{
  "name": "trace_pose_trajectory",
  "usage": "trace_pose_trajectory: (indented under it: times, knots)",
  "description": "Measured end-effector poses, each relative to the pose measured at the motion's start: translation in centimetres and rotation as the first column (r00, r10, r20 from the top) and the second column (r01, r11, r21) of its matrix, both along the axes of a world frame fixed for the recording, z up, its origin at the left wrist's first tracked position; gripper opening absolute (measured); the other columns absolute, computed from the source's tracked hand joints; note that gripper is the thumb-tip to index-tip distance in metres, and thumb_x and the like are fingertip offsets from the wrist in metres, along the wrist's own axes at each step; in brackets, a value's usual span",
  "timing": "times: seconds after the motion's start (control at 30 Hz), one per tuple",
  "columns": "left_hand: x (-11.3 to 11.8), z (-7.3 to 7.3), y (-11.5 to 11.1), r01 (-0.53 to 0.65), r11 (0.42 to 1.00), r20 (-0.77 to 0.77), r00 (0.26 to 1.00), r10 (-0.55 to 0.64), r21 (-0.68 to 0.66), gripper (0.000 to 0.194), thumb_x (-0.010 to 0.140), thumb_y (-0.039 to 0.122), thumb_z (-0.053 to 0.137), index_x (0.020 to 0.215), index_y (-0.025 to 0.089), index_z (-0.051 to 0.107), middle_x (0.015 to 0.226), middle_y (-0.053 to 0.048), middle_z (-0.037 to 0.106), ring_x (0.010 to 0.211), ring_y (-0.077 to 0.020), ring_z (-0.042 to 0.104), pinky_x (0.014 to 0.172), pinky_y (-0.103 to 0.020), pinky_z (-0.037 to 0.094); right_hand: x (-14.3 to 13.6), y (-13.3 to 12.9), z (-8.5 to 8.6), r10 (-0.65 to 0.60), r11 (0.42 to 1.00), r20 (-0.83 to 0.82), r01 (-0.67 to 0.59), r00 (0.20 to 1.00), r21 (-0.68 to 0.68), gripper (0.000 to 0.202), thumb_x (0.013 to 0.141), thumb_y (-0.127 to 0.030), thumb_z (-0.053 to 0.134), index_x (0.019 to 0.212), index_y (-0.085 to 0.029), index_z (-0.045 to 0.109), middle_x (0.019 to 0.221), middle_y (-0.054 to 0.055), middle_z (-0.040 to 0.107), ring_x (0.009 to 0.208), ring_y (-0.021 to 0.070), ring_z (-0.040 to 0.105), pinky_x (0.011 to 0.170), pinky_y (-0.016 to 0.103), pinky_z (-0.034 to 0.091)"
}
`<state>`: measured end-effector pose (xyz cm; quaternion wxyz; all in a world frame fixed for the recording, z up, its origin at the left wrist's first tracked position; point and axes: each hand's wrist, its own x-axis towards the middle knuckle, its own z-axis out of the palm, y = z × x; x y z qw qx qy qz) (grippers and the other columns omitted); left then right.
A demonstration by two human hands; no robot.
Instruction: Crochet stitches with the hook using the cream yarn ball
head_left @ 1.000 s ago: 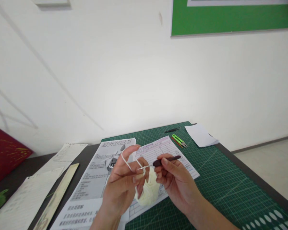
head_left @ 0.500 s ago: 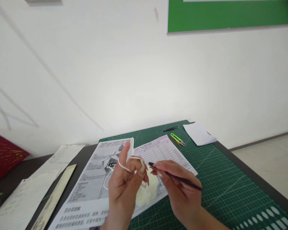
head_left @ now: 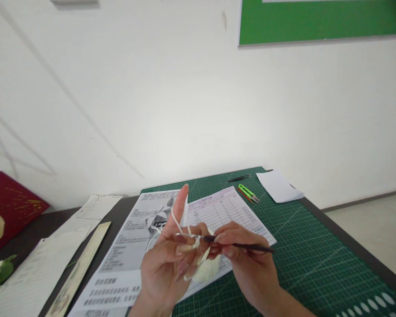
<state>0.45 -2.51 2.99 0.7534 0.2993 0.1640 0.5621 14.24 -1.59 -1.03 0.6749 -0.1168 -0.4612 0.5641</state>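
Note:
My right hand (head_left: 254, 259) grips a crochet hook (head_left: 255, 247) by its dark handle. The hook's thin metal tip points left, in front of my left hand (head_left: 163, 268), with a loop of cream yarn (head_left: 175, 218) around its shaft. On my left hand the index finger is raised and the strand runs over it. The other fingers are bent and hold the yarn near the hook; their exact grip is partly hidden. A pale cream ball of yarn (head_left: 206, 269) lies behind and below both hands, partly covered by them.
Under the hands are a printed sheet (head_left: 115, 264) and a lined form (head_left: 231, 207) on a green cutting mat (head_left: 310, 251). Green thread snips (head_left: 247, 192), tweezers (head_left: 239, 178) and white paper (head_left: 279, 185) lie farther back. A ruler (head_left: 81, 268) and handwritten sheets (head_left: 36, 268) are left.
The hook has moved left into the yarn at my left hand, and its metal tip now shows. My left hand has turned, with its thumb swung left. The view has shifted slightly.

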Motion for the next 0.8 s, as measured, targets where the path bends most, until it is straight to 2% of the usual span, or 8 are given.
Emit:
trace_pose_trajectory:
  times: [0.07, 0.13, 0.23, 0.3, 0.4, 0.6, 0.8]
  knots:
    - [0.1, 0.1, 0.0, 0.030, 0.998, 0.043, 0.999, -0.032, 0.051, 0.071, 0.070, 0.007, 0.055, 0.134, 0.036, 0.049, 0.047, 0.003, 0.045, 0.056, -0.0140, 0.046, 0.065, -0.026, 0.046, -0.1, 0.1, 0.1, 0.162, 0.980, -0.096, -0.171, 0.982, -0.100, 0.009, 0.079, -0.023, 0.071, 0.087, -0.025, 0.076, 0.078, 0.000, 0.071, 0.067, 0.0111, 0.068, 0.061, 0.020, 0.057]
    - [0.2, 0.1, 0.0, 0.044, 0.994, 0.080, 0.995, -0.052, 0.105, 0.066, 0.070, 0.008, 0.055, 0.132, 0.032, 0.053, 0.043, 0.004, 0.033, 0.055, -0.0152, 0.040, 0.063, -0.027, 0.045, 0.0, 0.1, 0.2, 0.245, 0.951, -0.155, -0.268, 0.957, -0.152, 0.008, 0.078, -0.023, 0.073, 0.086, -0.023, 0.076, 0.075, -0.001, 0.071, 0.065, 0.0098, 0.067, 0.061, 0.018, 0.058]
    - [0.4, 0.1, 0.1, 0.085, 0.982, 0.112, 0.988, -0.105, 0.168, 0.064, 0.070, 0.011, 0.056, 0.130, 0.030, 0.055, 0.044, 0.005, 0.028, 0.051, -0.0141, 0.030, 0.063, -0.027, 0.044, 0.3, 0.1, 0.4, 0.294, 0.929, -0.191, -0.327, 0.937, -0.173, 0.008, 0.079, -0.024, 0.072, 0.087, -0.021, 0.075, 0.074, 0.000, 0.071, 0.064, 0.0092, 0.067, 0.061, 0.018, 0.058]
    - [0.4, 0.0, 0.1, 0.103, 0.976, 0.125, 0.984, -0.128, 0.193, 0.064, 0.069, 0.011, 0.056, 0.130, 0.028, 0.056, 0.043, 0.005, 0.028, 0.052, -0.0145, 0.028, 0.062, -0.026, 0.043, 0.4, 0.1, 0.6, 0.312, 0.921, -0.188, -0.345, 0.931, -0.179, 0.009, 0.081, -0.025, 0.071, 0.088, -0.020, 0.075, 0.075, 0.001, 0.072, 0.063, 0.0093, 0.067, 0.061, 0.018, 0.057]
    - [0.5, -0.1, 0.2, 0.125, 0.974, 0.130, 0.980, -0.151, 0.189, 0.064, 0.068, 0.010, 0.054, 0.129, 0.027, 0.057, 0.042, 0.005, 0.026, 0.053, -0.0149, 0.029, 0.063, -0.027, 0.042, 0.6, 0.1, 0.7, 0.310, 0.924, -0.176, -0.340, 0.934, -0.174, 0.010, 0.082, -0.028, 0.069, 0.087, -0.020, 0.073, 0.070, 0.001, 0.070, 0.063, 0.0103, 0.066, 0.060, 0.020, 0.057]
    - [0.4, -0.4, 0.2, 0.166, 0.975, 0.103, 0.978, -0.182, 0.150, 0.067, 0.063, 0.012, 0.056, 0.126, 0.032, 0.059, 0.044, 0.006, 0.022, 0.052, -0.0143, 0.027, 0.067, -0.028, 0.041, 0.9, 0.1, 1.2, 0.246, 0.956, -0.111, -0.260, 0.963, -0.135, 0.013, 0.085, -0.032, 0.064, 0.084, -0.021, 0.071, 0.067, 0.001, 0.065, 0.068, 0.0128, 0.064, 0.059, 0.021, 0.054]
    - [0.4, -0.5, 0.2, 0.135, 0.981, 0.103, 0.983, -0.150, 0.141, 0.064, 0.061, 0.013, 0.058, 0.123, 0.028, 0.063, 0.041, 0.006, 0.018, 0.052, -0.0144, 0.027, 0.066, -0.028, 0.041, 1.5, 0.1, 1.1, 0.175, 0.980, -0.030, -0.177, 0.984, -0.094, 0.015, 0.086, -0.033, 0.062, 0.083, -0.020, 0.069, 0.069, 0.003, 0.062, 0.065, 0.0152, 0.061, 0.057, 0.026, 0.053]
